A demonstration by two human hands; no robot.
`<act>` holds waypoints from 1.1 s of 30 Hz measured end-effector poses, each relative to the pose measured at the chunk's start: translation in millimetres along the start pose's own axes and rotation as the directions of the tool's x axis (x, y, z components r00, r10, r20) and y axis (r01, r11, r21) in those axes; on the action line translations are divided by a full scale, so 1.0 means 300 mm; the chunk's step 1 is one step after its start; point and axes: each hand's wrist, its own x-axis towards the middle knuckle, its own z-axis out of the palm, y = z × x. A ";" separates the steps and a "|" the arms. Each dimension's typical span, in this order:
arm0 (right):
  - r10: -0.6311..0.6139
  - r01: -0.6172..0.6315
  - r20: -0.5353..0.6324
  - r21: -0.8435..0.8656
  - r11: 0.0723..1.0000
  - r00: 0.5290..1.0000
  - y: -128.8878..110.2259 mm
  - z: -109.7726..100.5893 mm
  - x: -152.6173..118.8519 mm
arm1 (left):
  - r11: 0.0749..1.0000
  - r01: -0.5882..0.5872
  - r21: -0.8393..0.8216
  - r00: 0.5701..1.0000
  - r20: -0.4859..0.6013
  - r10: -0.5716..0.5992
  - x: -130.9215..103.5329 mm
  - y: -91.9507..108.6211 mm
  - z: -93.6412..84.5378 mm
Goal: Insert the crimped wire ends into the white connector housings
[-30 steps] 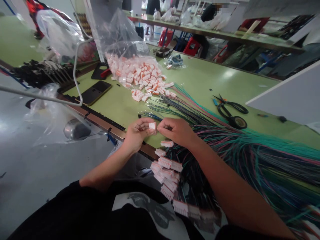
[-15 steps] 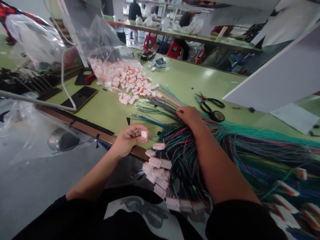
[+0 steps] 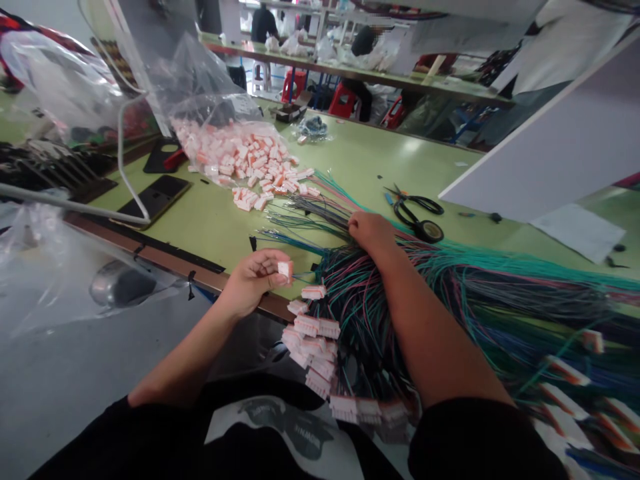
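Note:
My left hand [image 3: 257,280] pinches a small white and orange connector housing [image 3: 285,271] near the table's front edge. A thin blue wire runs from that housing toward the wire bundle. My right hand [image 3: 370,232] is closed at the grey wires [image 3: 323,208], fingers curled down onto them; its fingertips are partly hidden. Below and between my hands hang several wired connectors [image 3: 310,325] from the dark, green and pink wire bundle [image 3: 360,287]. Loose connector housings [image 3: 260,157] spill from a clear plastic bag [image 3: 205,87] beyond my left hand.
Black-handled scissors [image 3: 417,205] and a roll of black tape [image 3: 430,231] lie past my right forearm. At left are a phone [image 3: 160,197] and a bent metal rod [image 3: 123,147]. A white panel [image 3: 540,140] stands at right. People sit at a far bench [image 3: 400,73].
The whole view has shifted slightly. My left hand still holds the connector housing, and my right hand stays at the grey wires, with little visible movement of either.

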 end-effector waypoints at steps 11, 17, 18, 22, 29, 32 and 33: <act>-0.065 0.067 0.127 -0.014 0.998 0.990 0.014 -0.037 -0.021 | 1.000 -0.011 0.029 1.000 -0.017 0.011 -0.003 0.005 0.004; -0.114 0.125 0.153 -0.065 0.990 0.982 0.006 -0.050 -0.038 | 0.999 -0.012 0.031 1.000 0.003 0.012 -0.006 0.003 -0.004; -0.119 0.131 0.161 -0.068 0.989 0.980 0.005 -0.051 -0.040 | 1.000 -0.012 0.027 1.000 0.008 0.012 -0.006 0.003 -0.005; -0.078 0.094 0.165 -0.093 0.991 0.983 -0.009 -0.046 -0.040 | 1.000 -0.003 0.026 1.000 0.010 0.003 -0.007 0.004 -0.004; -0.023 0.038 0.152 -0.098 0.994 0.988 -0.019 -0.030 -0.016 | 0.999 0.012 0.030 1.000 -0.013 -0.011 -0.005 0.008 0.001; 0.041 -0.044 0.106 0.034 0.998 0.994 0.028 -0.028 -0.010 | 1.000 0.005 0.024 1.000 -0.009 -0.005 -0.003 0.008 0.003; 0.084 -0.094 0.080 0.128 0.987 0.993 0.045 -0.027 -0.008 | 1.000 0.006 0.019 1.000 -0.017 -0.006 -0.002 0.008 0.004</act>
